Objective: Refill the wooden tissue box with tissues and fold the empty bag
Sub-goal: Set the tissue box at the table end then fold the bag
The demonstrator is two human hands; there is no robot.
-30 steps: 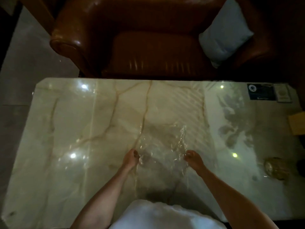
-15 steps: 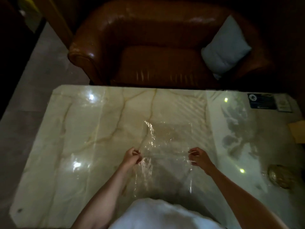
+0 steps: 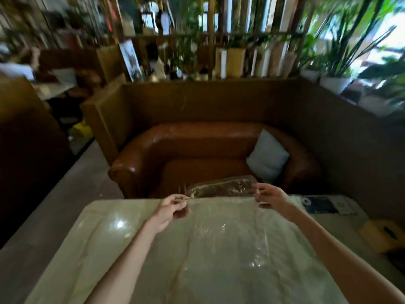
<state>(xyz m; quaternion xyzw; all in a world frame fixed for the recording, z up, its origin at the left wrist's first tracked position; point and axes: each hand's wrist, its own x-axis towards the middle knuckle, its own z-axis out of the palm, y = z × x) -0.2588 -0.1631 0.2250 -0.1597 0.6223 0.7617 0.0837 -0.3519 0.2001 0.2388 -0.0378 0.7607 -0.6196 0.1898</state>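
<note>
Over the desk (image 3: 92,233), my left hand (image 3: 169,208) and right hand (image 3: 270,197) pinch the empty bag (image 3: 221,218) taut, folding apparently only beginning.

Two bare forearms enter from the lower edge, no sleeves visible anywhere along them; the left hand (image 3: 172,208) and right hand (image 3: 270,197) carry no gloves, and no rings, watch or bracelets can be made out.

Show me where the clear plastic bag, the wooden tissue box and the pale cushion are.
clear plastic bag (image 3: 221,233): head view, middle of the hanging sheet.
wooden tissue box (image 3: 382,236): head view, its top face.
pale cushion (image 3: 266,156): head view, centre of its front.
</note>
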